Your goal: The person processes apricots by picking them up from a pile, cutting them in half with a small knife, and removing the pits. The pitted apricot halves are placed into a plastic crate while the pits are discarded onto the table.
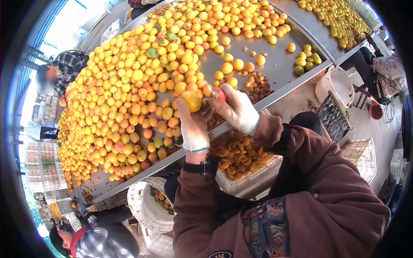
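Note:
My left hand [194, 129], in a white glove with a dark watch at the wrist, is closed around a yellow apricot [190, 101]. Just to its right, my right hand [238, 111], also gloved in white, grips a small tool with a red handle [220, 94]. The tool looks like a paring knife, but its blade hardly shows. Both hands are above the near edge of a metal table [275, 56] heaped with apricots [129, 77]. Brown apricot stones [258, 84] lie in a pile beyond my right hand.
Below the table edge, a white crate [249, 182] holds split apricots [238, 159]. A white bucket [144, 206] with some fruit stands to its left, and another bucket [333, 88] is at the right. Other people [99, 234] are at the left around the table.

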`<state>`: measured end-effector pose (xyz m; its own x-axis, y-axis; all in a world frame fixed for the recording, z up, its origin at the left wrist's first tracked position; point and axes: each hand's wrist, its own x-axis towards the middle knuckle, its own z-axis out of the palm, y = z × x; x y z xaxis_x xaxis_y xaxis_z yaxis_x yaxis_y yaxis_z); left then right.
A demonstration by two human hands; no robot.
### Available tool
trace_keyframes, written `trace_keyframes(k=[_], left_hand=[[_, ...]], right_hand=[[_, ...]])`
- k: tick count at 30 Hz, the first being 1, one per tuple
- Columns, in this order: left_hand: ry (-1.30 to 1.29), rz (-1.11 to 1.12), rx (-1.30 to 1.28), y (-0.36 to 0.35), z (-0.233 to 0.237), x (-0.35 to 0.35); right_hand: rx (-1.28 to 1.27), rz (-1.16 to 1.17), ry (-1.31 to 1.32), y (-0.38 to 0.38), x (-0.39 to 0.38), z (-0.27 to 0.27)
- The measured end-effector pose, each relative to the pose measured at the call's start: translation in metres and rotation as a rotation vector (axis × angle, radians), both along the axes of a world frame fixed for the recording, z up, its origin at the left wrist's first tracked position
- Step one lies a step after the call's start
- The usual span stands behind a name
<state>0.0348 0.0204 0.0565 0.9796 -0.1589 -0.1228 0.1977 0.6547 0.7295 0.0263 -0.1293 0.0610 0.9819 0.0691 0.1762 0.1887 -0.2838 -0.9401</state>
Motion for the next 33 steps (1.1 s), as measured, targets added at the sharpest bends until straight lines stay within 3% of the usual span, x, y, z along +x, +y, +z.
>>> trace_keyframes(k=[1, 3, 5, 6, 7, 9, 10, 11, 13, 14, 15, 17, 18, 20, 21, 23, 24, 29, 33], left_hand=[[-0.088, 0.006, 0.167, -0.007, -0.001, -0.001], [-0.065, 0.042, 0.162, -0.019, -0.025, 0.001], [0.024, 0.107, 0.561, -0.017, -0.056, 0.004], [0.027, 0.111, 0.564, -0.015, -0.049, 0.002], [-0.044, 0.066, 0.726, -0.014, -0.030, -0.001], [-0.194, -0.029, 1.043, -0.014, 0.002, -0.006], [-0.499, 0.079, 1.224, -0.013, 0.004, -0.011], [-0.504, 0.081, 1.220, -0.015, 0.001, -0.008], [-0.693, 0.232, 1.392, -0.016, -0.009, -0.002], [-0.735, 0.231, 1.358, -0.020, -0.015, -0.005], [-0.611, 0.221, 1.123, -0.027, -0.015, -0.005], [-0.657, 0.254, 1.365, -0.026, -0.012, -0.008], [-0.654, 0.256, 1.367, -0.026, -0.008, -0.009], [-0.175, 0.079, 0.957, -0.024, -0.001, -0.005], [-0.177, 0.086, 0.956, -0.023, -0.006, -0.002], [-0.062, 0.082, 0.402, -0.024, -0.035, 0.005], [-0.421, 0.099, 0.795, -0.023, -0.031, 0.005], [-0.342, 0.076, 0.876, -0.033, -0.018, -0.009], [-0.315, 0.065, 0.866, -0.023, -0.018, 0.000]], right_hand=[[0.176, -0.006, 0.062, -0.003, 0.004, 0.004], [0.116, -0.011, -0.046, -0.006, 0.012, -0.004], [0.113, 0.027, 0.075, -0.004, 0.008, -0.004], [0.308, 0.004, 0.129, 0.000, 0.008, -0.012], [0.501, -0.016, 0.182, 0.004, 0.010, -0.012], [0.461, -0.048, 0.305, 0.002, 0.012, -0.010], [0.595, -0.072, 0.351, 0.003, 0.014, -0.015], [0.729, -0.099, 0.396, 0.002, 0.014, -0.018], [0.663, -0.114, 0.459, 0.002, 0.011, -0.014], [0.631, -0.148, 0.343, 0.008, 0.014, -0.029], [0.596, -0.180, 0.229, 0.012, 0.015, -0.031], [0.625, -0.160, 0.247, 0.012, 0.012, -0.034], [0.746, -0.153, 0.288, 0.013, 0.009, -0.025], [0.866, -0.136, 0.325, 0.015, 0.007, -0.023], [0.816, -0.128, 0.295, 0.016, 0.007, -0.029], [0.761, -0.127, 0.259, 0.013, 0.009, -0.029], [0.752, -0.149, 0.271, 0.012, 0.010, -0.025], [0.830, -0.133, 0.246, 0.005, 0.014, -0.038], [0.715, -0.223, 0.246, 0.013, 0.010, -0.033]])
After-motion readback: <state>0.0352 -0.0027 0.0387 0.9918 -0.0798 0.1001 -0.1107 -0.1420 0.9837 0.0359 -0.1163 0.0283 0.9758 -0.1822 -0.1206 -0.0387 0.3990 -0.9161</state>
